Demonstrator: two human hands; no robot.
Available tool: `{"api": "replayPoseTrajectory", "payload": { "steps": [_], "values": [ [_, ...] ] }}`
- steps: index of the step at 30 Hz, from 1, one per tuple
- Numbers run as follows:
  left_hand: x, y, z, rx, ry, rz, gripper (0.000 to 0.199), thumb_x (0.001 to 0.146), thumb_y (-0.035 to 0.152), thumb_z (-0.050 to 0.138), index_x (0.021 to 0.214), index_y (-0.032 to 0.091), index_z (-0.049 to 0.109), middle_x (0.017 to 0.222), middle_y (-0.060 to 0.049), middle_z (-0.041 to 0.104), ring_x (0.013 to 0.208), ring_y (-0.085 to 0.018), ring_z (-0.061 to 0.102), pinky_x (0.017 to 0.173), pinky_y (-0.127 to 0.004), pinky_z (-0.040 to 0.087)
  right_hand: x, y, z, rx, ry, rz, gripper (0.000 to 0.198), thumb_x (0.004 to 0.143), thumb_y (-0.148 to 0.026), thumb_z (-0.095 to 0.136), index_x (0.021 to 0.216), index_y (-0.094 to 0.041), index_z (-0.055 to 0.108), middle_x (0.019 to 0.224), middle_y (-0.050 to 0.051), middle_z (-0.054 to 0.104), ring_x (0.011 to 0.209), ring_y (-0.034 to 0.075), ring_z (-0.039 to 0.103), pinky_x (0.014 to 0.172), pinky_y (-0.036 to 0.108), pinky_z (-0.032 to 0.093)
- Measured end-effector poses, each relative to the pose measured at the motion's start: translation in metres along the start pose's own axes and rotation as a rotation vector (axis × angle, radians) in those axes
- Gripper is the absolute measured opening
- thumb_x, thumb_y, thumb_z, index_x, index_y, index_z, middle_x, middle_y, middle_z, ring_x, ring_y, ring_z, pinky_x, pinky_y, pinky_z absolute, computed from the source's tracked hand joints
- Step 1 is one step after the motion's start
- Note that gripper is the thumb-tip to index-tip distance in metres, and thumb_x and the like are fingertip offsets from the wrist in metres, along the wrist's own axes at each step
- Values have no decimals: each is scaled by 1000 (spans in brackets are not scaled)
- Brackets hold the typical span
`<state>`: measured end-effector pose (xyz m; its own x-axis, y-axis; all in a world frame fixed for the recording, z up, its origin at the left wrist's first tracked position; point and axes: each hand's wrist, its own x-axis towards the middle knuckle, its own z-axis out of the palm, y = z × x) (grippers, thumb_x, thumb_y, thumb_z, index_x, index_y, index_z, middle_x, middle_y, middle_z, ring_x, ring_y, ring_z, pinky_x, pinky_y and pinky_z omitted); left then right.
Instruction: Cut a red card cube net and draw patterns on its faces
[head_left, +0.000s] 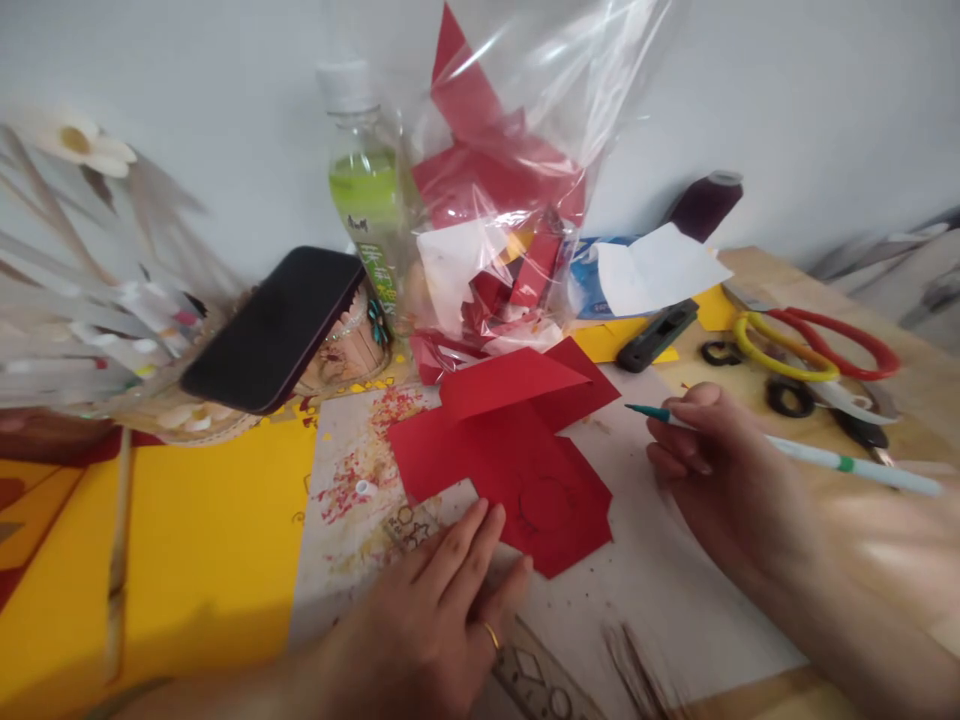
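Observation:
A cut and folded piece of red paper point(510, 440) lies on a white sheet point(675, 640), with faint curved pencil-like lines on its near part. My left hand point(457, 600) rests flat, fingers stretched out, its fingertips at the red paper's near left edge. Under that hand a clear stencil ruler point(525, 670) sticks out on both sides. My right hand point(720, 470) is closed around a white marker pen point(847, 462) with a dark green tip. The tip points left, just off the red paper's right side.
Behind stand a clear bag of red scraps point(495, 190) and a green drink bottle point(364, 190). A phone point(274, 330) leans at left, above yellow card point(217, 540). Scissors point(787, 345), a black stapler-like object point(658, 335) and black rings lie at right.

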<state>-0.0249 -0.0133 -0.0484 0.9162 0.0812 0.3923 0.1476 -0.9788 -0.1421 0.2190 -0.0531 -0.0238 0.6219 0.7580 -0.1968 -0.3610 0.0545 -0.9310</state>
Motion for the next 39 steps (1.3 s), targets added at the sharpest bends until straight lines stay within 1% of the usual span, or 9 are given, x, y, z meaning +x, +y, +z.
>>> {"api": "replayPoseTrajectory", "payload": {
  "steps": [3,5,6,9,12,17,22,26,39],
  "values": [
    [-1,3,5,-13,70,-14,33,96,12,35,110,11,66,111,-21,69,106,-30,66,75,-33,58,3,-1,-2,27,26,31,30,65,-18,66,53,-21,39,50,-8,25,44,8,22,38,19,21],
    [-3,6,11,-31,178,-84,33,95,10,35,105,12,67,108,-21,70,103,-30,68,70,-35,59,5,-1,-3,40,32,36,30,65,-20,66,54,-21,38,50,-8,25,45,8,23,38,18,21],
    [-4,7,13,-39,193,-94,34,96,10,34,105,12,67,109,-21,70,104,-31,67,70,-36,60,5,-2,-3,43,28,32,30,65,-20,66,54,-21,38,50,-8,26,45,8,23,38,18,21],
    [-5,5,13,-38,144,-55,38,96,9,31,109,11,66,113,-22,68,108,-31,65,71,-38,60,4,-2,-3,36,-10,24,32,64,-19,65,52,-21,36,48,-9,26,44,7,22,38,18,21],
    [-3,0,6,-11,78,21,37,95,8,32,110,11,66,112,-22,68,106,-30,66,71,-36,60,2,-1,-3,3,-73,1,31,66,-18,64,53,-21,36,47,-9,26,44,8,21,39,18,21],
    [-1,-5,-1,0,40,38,34,94,10,36,113,11,65,113,-23,67,106,-29,66,72,-35,60,-6,5,-6,-147,-284,-73,22,65,-17,65,57,-22,45,51,-8,38,50,9,32,47,21,32],
    [0,-3,-1,-6,50,28,34,95,11,35,111,11,66,113,-22,68,104,-28,67,72,-35,60,-12,10,-7,-477,-485,-158,24,67,-14,60,58,-22,40,53,-8,39,50,10,30,46,24,21],
    [1,-2,-1,-24,58,26,36,96,11,32,109,11,66,111,-22,69,103,-28,68,72,-35,60,-12,13,-8,-716,-515,-234,21,71,-17,54,59,-23,38,53,-7,41,50,11,33,46,25,23],
    [0,-2,-1,-48,59,8,34,95,10,34,108,9,66,111,-24,68,104,-32,67,71,-37,61,-13,16,-8,-875,-522,-271,22,75,-19,53,59,-24,37,54,-6,41,49,11,36,45,25,24]
  ]
}}
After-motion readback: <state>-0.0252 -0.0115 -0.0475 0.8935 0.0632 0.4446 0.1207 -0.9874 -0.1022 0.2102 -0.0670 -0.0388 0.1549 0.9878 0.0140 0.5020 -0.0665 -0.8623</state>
